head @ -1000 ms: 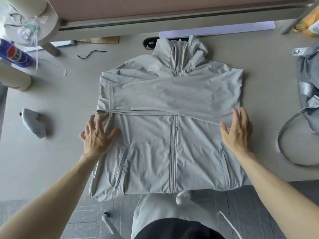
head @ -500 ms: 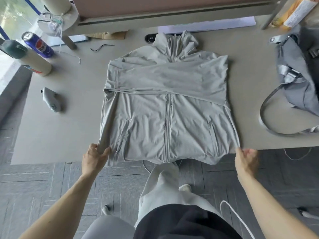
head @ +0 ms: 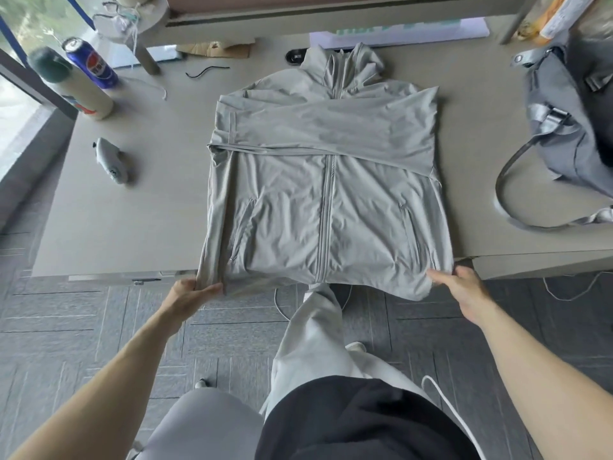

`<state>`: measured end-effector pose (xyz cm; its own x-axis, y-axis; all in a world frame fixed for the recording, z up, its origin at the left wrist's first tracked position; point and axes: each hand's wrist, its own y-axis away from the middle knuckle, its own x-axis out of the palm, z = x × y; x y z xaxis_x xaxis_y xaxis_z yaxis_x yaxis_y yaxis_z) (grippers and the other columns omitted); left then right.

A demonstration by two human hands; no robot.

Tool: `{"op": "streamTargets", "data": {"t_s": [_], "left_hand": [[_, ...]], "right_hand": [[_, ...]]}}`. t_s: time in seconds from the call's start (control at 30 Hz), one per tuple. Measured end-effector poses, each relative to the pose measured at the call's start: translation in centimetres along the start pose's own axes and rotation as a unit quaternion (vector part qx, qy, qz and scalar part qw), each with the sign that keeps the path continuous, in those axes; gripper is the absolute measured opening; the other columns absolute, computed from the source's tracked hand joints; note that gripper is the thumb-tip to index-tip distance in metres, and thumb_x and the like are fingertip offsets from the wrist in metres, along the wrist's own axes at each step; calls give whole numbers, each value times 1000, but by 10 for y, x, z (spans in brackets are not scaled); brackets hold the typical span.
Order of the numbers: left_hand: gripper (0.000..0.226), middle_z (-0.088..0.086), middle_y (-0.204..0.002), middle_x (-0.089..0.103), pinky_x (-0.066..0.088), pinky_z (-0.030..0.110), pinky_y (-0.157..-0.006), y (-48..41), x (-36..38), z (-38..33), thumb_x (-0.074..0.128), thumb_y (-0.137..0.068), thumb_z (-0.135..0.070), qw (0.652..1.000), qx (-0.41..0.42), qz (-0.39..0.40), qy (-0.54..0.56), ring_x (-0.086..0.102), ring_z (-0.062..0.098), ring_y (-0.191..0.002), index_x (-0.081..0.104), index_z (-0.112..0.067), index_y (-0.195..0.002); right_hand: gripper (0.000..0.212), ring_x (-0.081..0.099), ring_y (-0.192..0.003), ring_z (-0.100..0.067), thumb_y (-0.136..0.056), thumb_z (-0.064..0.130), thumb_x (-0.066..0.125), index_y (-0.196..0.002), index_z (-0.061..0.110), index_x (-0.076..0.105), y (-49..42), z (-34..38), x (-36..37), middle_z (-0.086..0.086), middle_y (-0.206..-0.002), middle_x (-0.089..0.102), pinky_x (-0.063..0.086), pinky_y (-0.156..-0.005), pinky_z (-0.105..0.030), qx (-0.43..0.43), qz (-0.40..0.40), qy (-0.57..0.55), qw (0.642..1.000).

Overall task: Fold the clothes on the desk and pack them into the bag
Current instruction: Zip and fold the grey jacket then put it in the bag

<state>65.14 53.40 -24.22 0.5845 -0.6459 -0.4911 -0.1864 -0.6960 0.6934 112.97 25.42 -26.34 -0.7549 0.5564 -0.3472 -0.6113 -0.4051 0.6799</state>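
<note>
- Jacket: lies zip side up on the tabletop. The sleeves are folded across the chest, the collar points away from me, and the hem overhangs the near edge.
- Left hand: its grip is clamped on the left hem corner, with the cloth pinched between thumb and fingers.
- Right hand: at the right hem corner, thumb on one side of the cloth and fingers on the other. The fingers are blurred, but I read the grip as closed on the hem.
- Step in hand, as I judge it: carry the hem up and over toward the collar to halve the body.
- To do this well, I would raise both corners level and together, with the hem taut between them so the zip runs straight.
- I would lay the hem just short of the collar and avoid dragging the crossed sleeves askew.
- Bag: sits on the right of the tabletop, apart from the jacket. Packing is not yet begun.
</note>
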Motion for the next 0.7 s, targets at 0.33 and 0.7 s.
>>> {"op": "streamTargets", "data": {"t_s": [0.33,0.7], "left_hand": [[54,9,-89,74,60,29,-65,56,-8,-27,74,-73,-16,982,44,102,154,72,22,-78,58,3,-121],[74,26,-100,61,62,31,-56,74,-39,-110,63,-85,-4,949,118,82,282,68,22,-62,36,-34,-146]], "right_hand": [[75,68,-105,-27,-53,40,94,-111,1,65,34,-15,-32,-15,-113,72,45,-104,-44,-9,130,-43,991],[25,63,-74,-9,-101,28,53,-108,5,63,78,66,-60,1,-85,68,47,-68,-25,-38,65,-138,987]]}}
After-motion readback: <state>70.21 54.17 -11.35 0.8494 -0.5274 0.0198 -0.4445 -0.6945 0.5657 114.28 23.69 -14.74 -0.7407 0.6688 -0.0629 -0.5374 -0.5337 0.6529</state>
